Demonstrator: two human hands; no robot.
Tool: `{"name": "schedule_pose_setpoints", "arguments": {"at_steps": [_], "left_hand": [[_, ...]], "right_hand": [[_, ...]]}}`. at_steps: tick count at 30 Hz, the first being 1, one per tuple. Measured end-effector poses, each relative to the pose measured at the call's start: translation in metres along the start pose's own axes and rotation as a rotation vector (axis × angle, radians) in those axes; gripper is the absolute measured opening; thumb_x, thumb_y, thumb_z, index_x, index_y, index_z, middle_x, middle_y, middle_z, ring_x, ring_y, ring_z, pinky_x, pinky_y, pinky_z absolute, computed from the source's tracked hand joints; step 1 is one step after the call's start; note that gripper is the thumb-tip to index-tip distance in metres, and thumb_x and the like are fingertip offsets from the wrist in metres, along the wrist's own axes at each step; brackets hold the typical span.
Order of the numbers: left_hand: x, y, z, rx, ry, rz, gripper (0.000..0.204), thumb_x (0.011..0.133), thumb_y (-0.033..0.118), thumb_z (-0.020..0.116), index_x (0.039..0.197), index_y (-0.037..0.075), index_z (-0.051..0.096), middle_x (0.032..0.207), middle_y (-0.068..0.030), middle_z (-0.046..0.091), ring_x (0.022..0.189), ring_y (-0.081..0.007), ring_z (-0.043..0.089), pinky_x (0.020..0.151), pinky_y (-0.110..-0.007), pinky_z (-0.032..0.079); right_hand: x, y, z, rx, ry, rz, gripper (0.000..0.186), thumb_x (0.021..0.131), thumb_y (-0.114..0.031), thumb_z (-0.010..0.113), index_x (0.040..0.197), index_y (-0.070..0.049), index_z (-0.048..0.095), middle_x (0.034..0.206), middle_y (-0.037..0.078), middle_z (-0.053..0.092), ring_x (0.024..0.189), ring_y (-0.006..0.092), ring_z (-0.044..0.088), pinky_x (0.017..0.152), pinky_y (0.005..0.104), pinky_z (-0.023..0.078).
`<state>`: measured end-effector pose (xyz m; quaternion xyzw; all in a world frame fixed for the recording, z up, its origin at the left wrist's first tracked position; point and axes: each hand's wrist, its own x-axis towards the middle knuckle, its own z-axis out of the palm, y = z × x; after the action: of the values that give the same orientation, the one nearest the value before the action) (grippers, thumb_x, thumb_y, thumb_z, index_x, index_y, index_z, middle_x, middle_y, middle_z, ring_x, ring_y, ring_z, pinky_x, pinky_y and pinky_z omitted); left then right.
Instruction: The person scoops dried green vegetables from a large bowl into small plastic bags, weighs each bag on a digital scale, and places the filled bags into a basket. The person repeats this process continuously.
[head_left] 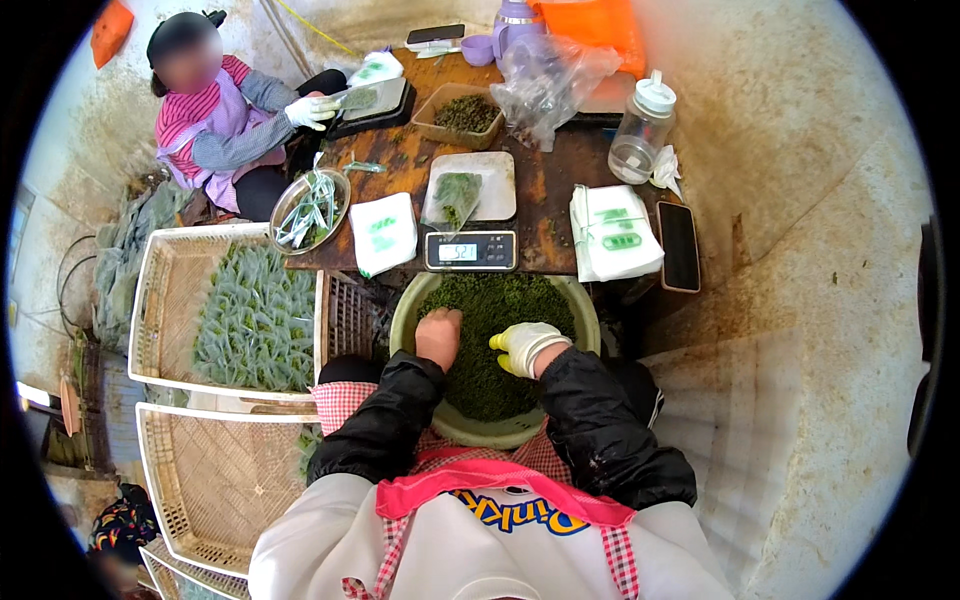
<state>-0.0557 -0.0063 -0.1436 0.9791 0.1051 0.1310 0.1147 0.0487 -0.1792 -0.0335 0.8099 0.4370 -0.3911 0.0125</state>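
Left hand (pixel 438 337) and right hand (pixel 527 349) are touching unpacked greens (pixel 490 300), pinch unclear; left of the fingers, filled bags (pixel 255 325) are lying; beyond, one bag (pixel 458 196) is sitting on the scale (pixel 500 190).

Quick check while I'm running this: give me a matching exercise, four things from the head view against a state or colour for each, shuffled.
Things:
1. left hand
2. right hand
3. round metal dish
4. clear bottle

States:
A. holds a heap of pale strips
B. in a white glove with yellow on its fingers
C. capped with a white lid
D. bare, at the dark green leafy mass in the pale green basin

Pairs: 1-D, 2-B, 3-A, 4-C
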Motion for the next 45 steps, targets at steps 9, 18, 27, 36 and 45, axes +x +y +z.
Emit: {"name": "schedule_pose_setpoints", "arguments": {"at_steps": [9,18,27,36,45], "left_hand": [[0.066,0.041,-0.112,-0.309,0.435,-0.01,0.008,0.085,0.008,0.062,0.088,0.001,0.06,0.08,-0.018,0.059,0.079,-0.0391,0.057,0.069,-0.047,0.046],[0.094,0.042,-0.124,-0.266,0.554,0.013,0.006,0.082,0.006,0.064,0.085,0.002,0.062,0.081,-0.0155,0.062,0.077,-0.0364,0.059,0.068,-0.044,0.047],[0.023,0.037,-0.107,-0.333,0.394,-0.12,0.007,0.083,0.006,0.064,0.089,0.004,0.065,0.079,-0.0144,0.06,0.075,-0.0363,0.059,0.064,-0.042,0.048],[0.04,0.036,-0.135,-0.297,0.47,-0.074,0.008,0.081,0.004,0.065,0.09,0.003,0.065,0.08,-0.0134,0.061,0.074,-0.0343,0.06,0.064,-0.04,0.049],[0.085,0.029,-0.151,-0.031,0.549,0.163,0.012,0.075,0.004,0.065,0.087,0.008,0.063,0.083,-0.0074,0.056,0.078,-0.0288,0.055,0.071,-0.039,0.041]], "right_hand": [[0.001,0.001,0.001,0.023,-0.017,0.008,0.044,0.089,-0.025,0.058,0.133,-0.022,0.055,0.123,0.009,0.063,0.107,0.0327,0.061,0.091,0.0411,0.049],[-0.003,0.003,-0.003,0.018,-0.006,-0.013,0.044,0.089,-0.026,0.059,0.133,-0.021,0.056,0.123,0.009,0.063,0.108,0.0325,0.061,0.092,0.041,0.049],[-0.003,0.001,-0.001,0.019,0.007,-0.025,0.044,0.088,-0.026,0.059,0.132,-0.021,0.056,0.123,0.009,0.062,0.108,0.0319,0.061,0.092,0.0404,0.049],[-0.005,0.002,-0.002,0.037,-0.001,-0.002,0.045,0.087,-0.025,0.06,0.132,-0.021,0.056,0.124,0.009,0.062,0.109,0.0315,0.06,0.094,0.0398,0.048],[-0.006,-0.001,-0.007,0.001,-0.059,-0.008,0.049,0.09,-0.019,0.056,0.139,-0.026,0.049,0.135,0.006,0.056,0.114,0.0308,0.059,0.095,0.0409,0.05]]}}
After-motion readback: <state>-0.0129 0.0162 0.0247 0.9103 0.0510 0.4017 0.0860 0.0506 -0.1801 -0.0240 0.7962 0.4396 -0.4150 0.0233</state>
